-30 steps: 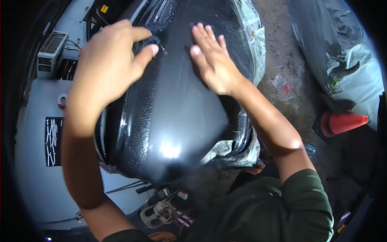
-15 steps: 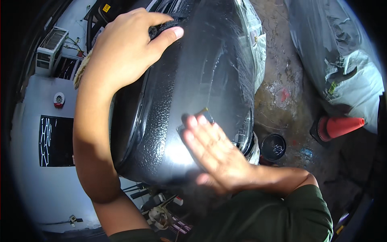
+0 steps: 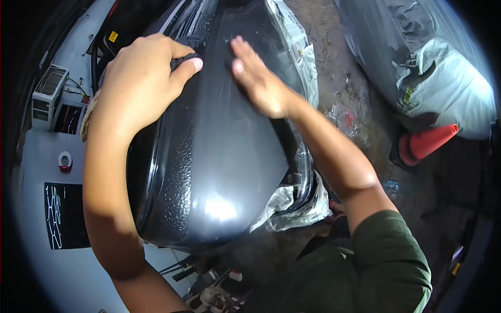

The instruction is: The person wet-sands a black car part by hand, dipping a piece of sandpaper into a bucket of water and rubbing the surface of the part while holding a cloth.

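Note:
A dark grey car body panel (image 3: 229,156) stretches out before me, matt in the middle, with water beads along its left strip. At its upper left, my left hand (image 3: 143,78) pinches a black fuzzy cloth (image 3: 187,52) between thumb and fingers, over the panel's edge. My right hand (image 3: 261,86) rests on the upper part of the panel, its fingers stretched out and pointing away from me. Whatever lies beneath its palm is hidden. Crinkled masking film (image 3: 297,44) runs along the panel's right edge, and more masking film (image 3: 282,206) gathers at the near right corner.
On the wet floor to the right stands a red cone (image 3: 428,145). Behind it is a large shape under a grey plastic cover (image 3: 443,78). A white metal frame (image 3: 49,96) stands far left, above a black panel with white lines (image 3: 65,214).
My right hand has slid forward along the panel, away from me, its arm now straighter. The view has shifted; my left hand still grips the black cloth. The dark bucket is no longer visible.

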A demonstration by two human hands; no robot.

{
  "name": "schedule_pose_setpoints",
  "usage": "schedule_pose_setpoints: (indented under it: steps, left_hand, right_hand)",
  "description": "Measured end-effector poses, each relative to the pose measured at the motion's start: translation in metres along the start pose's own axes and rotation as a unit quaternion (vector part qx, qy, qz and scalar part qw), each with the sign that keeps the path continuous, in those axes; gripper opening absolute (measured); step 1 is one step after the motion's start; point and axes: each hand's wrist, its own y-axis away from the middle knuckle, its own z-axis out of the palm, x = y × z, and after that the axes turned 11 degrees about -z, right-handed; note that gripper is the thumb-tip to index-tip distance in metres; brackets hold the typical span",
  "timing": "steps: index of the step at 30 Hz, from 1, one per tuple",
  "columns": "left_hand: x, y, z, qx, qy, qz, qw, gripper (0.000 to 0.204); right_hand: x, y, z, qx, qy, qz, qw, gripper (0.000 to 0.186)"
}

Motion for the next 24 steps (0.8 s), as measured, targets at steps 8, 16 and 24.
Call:
schedule_pose_setpoints:
  steps: [8,16,24]
  left_hand:
    - [0.006,-0.004,-0.004,-0.019,0.02,0.03,0.999,0.041]
    - [0.008,-0.008,0.0,-0.003,-0.017,0.021,1.0,0.051]
    - [0.006,-0.008,-0.001,-0.024,0.006,0.02,1.0,0.047]
  right_hand:
    - [-0.042,0.073,0.005,-0.087,0.031,-0.065,0.994,0.078]
    - [0.024,0.062,-0.008,-0.096,0.049,-0.007,0.994,0.083]
    - [0.076,-0.002,-0.016,-0.041,-0.009,0.034,0.999,0.084]
